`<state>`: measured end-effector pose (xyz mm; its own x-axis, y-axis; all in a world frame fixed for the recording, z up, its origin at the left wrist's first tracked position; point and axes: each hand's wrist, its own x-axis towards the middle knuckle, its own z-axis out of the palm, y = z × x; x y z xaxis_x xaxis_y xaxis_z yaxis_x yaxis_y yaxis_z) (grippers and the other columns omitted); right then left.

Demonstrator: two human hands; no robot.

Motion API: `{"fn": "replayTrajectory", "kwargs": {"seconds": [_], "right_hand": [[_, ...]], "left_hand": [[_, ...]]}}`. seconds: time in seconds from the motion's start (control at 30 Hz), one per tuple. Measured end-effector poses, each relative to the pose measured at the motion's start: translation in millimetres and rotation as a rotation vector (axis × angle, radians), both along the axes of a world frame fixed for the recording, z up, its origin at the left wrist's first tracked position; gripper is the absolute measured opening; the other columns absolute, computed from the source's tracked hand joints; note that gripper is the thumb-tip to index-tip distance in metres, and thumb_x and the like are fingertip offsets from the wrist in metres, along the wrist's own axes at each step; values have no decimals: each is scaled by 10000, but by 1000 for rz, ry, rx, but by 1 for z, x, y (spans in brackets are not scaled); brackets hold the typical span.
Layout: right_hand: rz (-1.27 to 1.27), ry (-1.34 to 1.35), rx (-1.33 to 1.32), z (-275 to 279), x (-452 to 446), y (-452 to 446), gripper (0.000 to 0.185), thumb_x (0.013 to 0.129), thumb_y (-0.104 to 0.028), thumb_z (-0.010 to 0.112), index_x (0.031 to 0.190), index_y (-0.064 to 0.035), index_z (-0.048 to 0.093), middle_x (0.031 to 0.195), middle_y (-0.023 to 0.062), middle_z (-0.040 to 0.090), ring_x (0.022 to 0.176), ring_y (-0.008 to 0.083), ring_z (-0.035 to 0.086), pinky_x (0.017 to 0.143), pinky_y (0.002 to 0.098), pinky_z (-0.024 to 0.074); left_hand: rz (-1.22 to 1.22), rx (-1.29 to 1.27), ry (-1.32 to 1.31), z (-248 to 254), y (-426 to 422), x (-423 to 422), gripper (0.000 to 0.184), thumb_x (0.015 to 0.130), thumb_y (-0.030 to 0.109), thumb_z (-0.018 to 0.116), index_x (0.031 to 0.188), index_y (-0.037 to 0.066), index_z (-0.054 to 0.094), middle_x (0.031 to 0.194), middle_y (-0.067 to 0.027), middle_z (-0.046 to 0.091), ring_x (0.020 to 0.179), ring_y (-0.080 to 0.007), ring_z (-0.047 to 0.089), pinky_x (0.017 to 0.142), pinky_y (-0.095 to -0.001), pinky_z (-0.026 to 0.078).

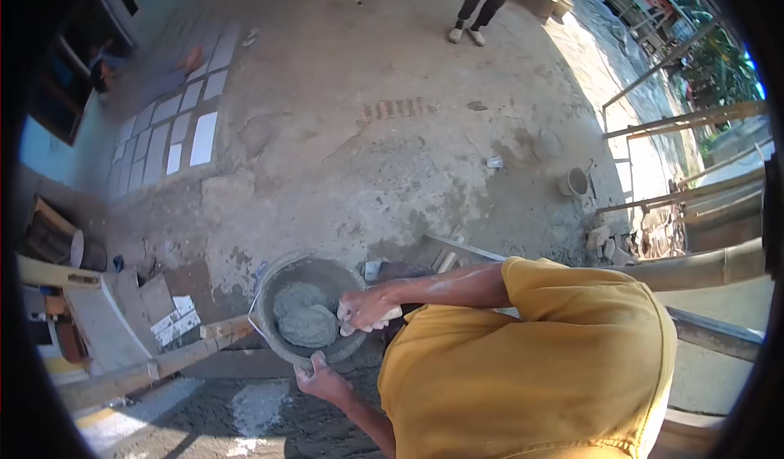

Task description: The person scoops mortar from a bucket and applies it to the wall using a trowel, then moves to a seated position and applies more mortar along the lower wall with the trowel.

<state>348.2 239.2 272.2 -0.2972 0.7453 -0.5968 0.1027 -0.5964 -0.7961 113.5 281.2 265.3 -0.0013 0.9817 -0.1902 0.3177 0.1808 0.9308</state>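
bucket [333,276], one, holding grey mix [307,326]: i have its near rim clamped in my left grip [325,380]; right grip [365,309], closed round pale handle [393,314], at its right side.

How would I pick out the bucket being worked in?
Start at the yellow shirt, lower right, and follow the arms leftward. The left hand grips the rim of a round grey bucket; the right hand reaches over it. Unlike the smaller-looking pail farther right on the ground, this one is hand-held, with grey mix heaped inside.
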Motion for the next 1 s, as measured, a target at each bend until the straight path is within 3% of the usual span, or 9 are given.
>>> {"fn": "replayTrajectory", "kwargs": {"seconds": [0.03, 0.1, 0.4, 0.5, 0.73, 0.83, 0.9, 0.93, 1.0], "right_hand": [[-36, -51, 26, 8, 2, -7, 344, 1004, -311, 686, 878, 6, 641, 705, 94, 628, 560, 227, 648, 501, 390, 548], [-108, -111, -36, -34, -3, -11, 464, 971, -328, 690, 1228, 50, 615, 856, 127, 683, 592, 238, 676, 506, 379, 546], [-209, -160, -83, -46, -2, -30, 319, 935, -275, 675, 1074, 7, 619, 761, 123, 680, 600, 291, 706, 522, 434, 572], [-317, -133, -64, -41, -19, -29, 252, 883, -218, 719, 847, 22, 655, 647, 144, 665, 510, 290, 682, 462, 446, 572], [-172, -154, 80, -59, -81, -10, 276, 875, -228, 676, 821, 43, 657, 639, 158, 684, 531, 290, 713, 477, 420, 598], [-27, -43, 80, -34, -107, -5, 364, 900, -238, 625, 672, 45, 645, 590, 162, 657, 505, 291, 690, 481, 437, 582], [37, -74, 51, -47, -127, -3, 322, 923, -262, 632, 860, 52, 672, 722, 172, 702, 597, 272, 703, 556, 437, 572], [195, -126, 135, -63, -136, 3, 388, 978, -305, 682, 1146, 44, 653, 855, 143, 686, 703, 265, 699, 633, 407, 554], [222, -82, 35, -16, -145, 26, 324, 961, -262, 687, 1067, 37, 623, 816, 130, 671, 694, 245, 684, 645, 407, 558]], "left_hand": [[20, -8, -26, -9, -2, 3, 338, 864, -21, 681, 1160, -182, 646, 1035, -165, 694, 868, -250, 594, 807, -425, 533], [-2, -30, -53, -46, -1, 2, 351, 879, 48, 706, 1146, -172, 650, 1043, -180, 703, 861, -274, 612, 791, -425, 542], [7, -307, 44, -138, 14, -5, 324, 906, 57, 699, 1186, -106, 699, 1079, -175, 724, 862, -280, 671, 720, -412, 588], [54, -415, 166, -158, 5, -27, 311, 915, 67, 700, 1178, -100, 703, 1066, -175, 726, 849, -279, 674, 703, -416, 588], [220, -556, 353, -184, -27, -111, 283, 936, 89, 702, 1159, -85, 714, 1035, -174, 730, 820, -277, 679, 662, -425, 589], [388, -518, 142, -184, -46, -148, 229, 947, 105, 697, 1080, -81, 711, 958, -152, 728, 784, -249, 674, 617, -412, 541], [459, -519, 74, -173, -55, -157, 115, 956, 30, 679, 1021, -64, 695, 949, -132, 724, 792, -202, 663, 630, -374, 531], [524, -534, -63, -188, -61, -172, 170, 946, 55, 689, 1065, -63, 720, 997, -107, 715, 786, -207, 677, 649, -367, 567], [577, -436, -130, -186, -67, -179, 99, 924, -15, 698, 1018, -45, 696, 888, -37, 697, 712, -131, 599, 615, -321, 471]]}}
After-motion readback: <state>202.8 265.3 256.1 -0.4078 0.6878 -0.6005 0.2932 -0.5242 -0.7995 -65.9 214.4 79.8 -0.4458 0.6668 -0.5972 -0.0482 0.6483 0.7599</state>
